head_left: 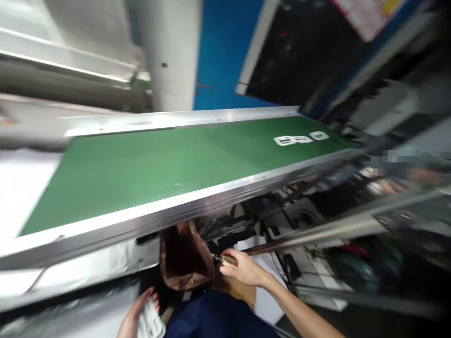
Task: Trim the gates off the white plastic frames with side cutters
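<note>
My left hand [133, 315], low in the frame, is closed around several white plastic frame-like parts [151, 321]. My right hand [246, 268] grips a small tool by its pale yellowish handle [229, 259]; a thin metal end points left from it, its exact kind too blurred to tell. Between the two hands, below the belt, hangs or stands an open brown bag [207, 267], dark inside. The tool's metal end is close to the bag's right side. Farther off, three similar white parts [283, 140] lie on the right end of the green conveyor belt [148, 169].
Metal side rails [218, 197] edge the belt, which crosses in front of me. Behind it stand a blue machine panel [225, 56] and a grey post [172, 56]. A metal bar [324, 232] runs at the right above blurred clutter. A pale surface [88, 310] lies lower left.
</note>
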### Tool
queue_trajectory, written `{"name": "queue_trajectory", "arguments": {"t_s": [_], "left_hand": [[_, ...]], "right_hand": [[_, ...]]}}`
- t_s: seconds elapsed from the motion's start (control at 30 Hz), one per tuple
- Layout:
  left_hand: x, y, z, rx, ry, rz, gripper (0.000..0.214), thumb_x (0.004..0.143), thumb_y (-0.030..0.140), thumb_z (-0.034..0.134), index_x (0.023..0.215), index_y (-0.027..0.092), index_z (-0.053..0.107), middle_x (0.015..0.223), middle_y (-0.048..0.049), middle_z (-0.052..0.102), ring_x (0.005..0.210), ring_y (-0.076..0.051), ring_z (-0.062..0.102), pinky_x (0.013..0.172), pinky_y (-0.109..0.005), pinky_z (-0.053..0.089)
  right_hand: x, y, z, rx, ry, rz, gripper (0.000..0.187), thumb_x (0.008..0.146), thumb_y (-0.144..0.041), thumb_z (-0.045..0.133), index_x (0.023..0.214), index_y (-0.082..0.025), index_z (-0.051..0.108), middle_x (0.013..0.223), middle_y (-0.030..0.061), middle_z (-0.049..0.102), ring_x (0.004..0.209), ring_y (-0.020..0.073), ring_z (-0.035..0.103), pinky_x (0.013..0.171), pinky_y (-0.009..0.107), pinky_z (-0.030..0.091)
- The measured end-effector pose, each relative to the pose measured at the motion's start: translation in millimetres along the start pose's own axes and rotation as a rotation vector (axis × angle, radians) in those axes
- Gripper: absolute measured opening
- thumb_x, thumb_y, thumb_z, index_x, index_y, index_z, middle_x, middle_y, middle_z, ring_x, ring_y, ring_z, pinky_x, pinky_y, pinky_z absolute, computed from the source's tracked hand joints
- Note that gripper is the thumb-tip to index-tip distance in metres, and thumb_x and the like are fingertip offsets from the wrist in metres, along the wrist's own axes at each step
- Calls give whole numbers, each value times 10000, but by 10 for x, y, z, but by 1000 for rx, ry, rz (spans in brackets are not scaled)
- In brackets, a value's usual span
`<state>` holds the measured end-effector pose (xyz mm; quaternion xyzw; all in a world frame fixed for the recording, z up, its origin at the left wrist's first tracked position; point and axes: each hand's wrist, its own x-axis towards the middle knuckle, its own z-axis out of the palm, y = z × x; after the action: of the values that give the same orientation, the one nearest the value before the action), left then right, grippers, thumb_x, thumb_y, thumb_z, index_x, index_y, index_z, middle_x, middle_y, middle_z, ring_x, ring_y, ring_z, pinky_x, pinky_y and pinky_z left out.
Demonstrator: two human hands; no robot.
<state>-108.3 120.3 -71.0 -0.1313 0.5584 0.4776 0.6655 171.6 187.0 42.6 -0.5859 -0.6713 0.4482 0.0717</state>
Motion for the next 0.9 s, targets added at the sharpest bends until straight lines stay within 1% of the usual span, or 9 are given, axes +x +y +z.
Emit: {"name": "queue_trajectory", "arguments": {"t_s": [0.1, 0.23, 0.3, 0.37, 0.5, 0.67, 0.77, 0.83, 0.9], "left_hand": [[-273, -7, -229, -283, -21, 123, 223, 785, 45, 526, 899, 202, 637, 648, -8, 675, 506, -136, 637, 482, -204, 543], [-397, 71, -208, -485, -65, 252, 240, 759, 30, 564, 946, 165, 633, 713, -27, 671, 626, -148, 658, 624, -243, 567], [-433, 121, -182, -546, -99, 284, 239, 762, 56, 576, 967, 168, 631, 737, -34, 673, 669, -162, 662, 647, -260, 566], [-483, 180, -198, -592, -121, 313, 259, 761, 80, 588, 996, 182, 624, 771, -35, 678, 716, -182, 665, 666, -284, 566], [-607, 297, -338, -616, -116, 379, 323, 770, 143, 624, 1086, 205, 588, 928, -64, 684, 850, -234, 658, 730, -341, 554], [-675, 212, -497, -427, 101, 473, 343, 738, 238, 698, 1062, 194, 596, 1054, -85, 652, 1006, -250, 601, 728, -263, 520], [-593, 258, -626, -246, 255, 610, 305, 751, 271, 669, 1036, 189, 595, 979, -77, 672, 921, -238, 627, 715, -270, 509], [-481, 502, -774, -91, 361, 744, 251, 764, 265, 636, 998, 175, 611, 918, -75, 682, 838, -233, 636, 712, -285, 501], [-319, 942, -959, 24, 431, 836, 227, 748, 221, 647, 969, 175, 634, 920, -67, 679, 839, -230, 623, 736, -283, 483]], "right_hand": [[127, -183, 336, 92, -140, -46, 342, 650, -349, 686, 927, -191, 563, 801, 2, 614, 713, 143, 550, 626, 230, 416], [297, -627, 1067, 231, -394, -123, 200, 711, -292, 616, 839, -181, 509, 701, -32, 563, 587, 90, 483, 548, 201, 385], [370, -849, 1382, 264, -447, -155, 195, 709, -262, 606, 857, -177, 511, 714, -32, 560, 592, 88, 484, 549, 199, 394], [445, -1028, 1589, 308, -479, -162, 251, 676, -233, 630, 891, -173, 515, 739, -29, 562, 621, 93, 497, 573, 204, 414], [565, -1248, 1777, 454, -560, -122, 341, 651, -253, 672, 933, -167, 500, 799, -9, 572, 685, 112, 532, 632, 228, 445], [670, -1407, 2067, 402, -424, -121, 341, 683, -333, 673, 919, -160, 498, 807, 11, 575, 716, 137, 558, 671, 255, 459], [751, -1492, 2284, 341, -407, -134, 356, 722, -402, 642, 945, -172, 487, 860, 33, 606, 786, 162, 583, 705, 271, 465], [816, -1539, 2375, 237, -410, -129, 357, 751, -448, 601, 964, -186, 485, 859, 33, 618, 798, 169, 584, 716, 286, 460], [888, -1566, 2399, 111, -369, -136, 365, 751, -483, 583, 966, -201, 494, 853, 31, 620, 804, 179, 579, 728, 305, 454]]}}
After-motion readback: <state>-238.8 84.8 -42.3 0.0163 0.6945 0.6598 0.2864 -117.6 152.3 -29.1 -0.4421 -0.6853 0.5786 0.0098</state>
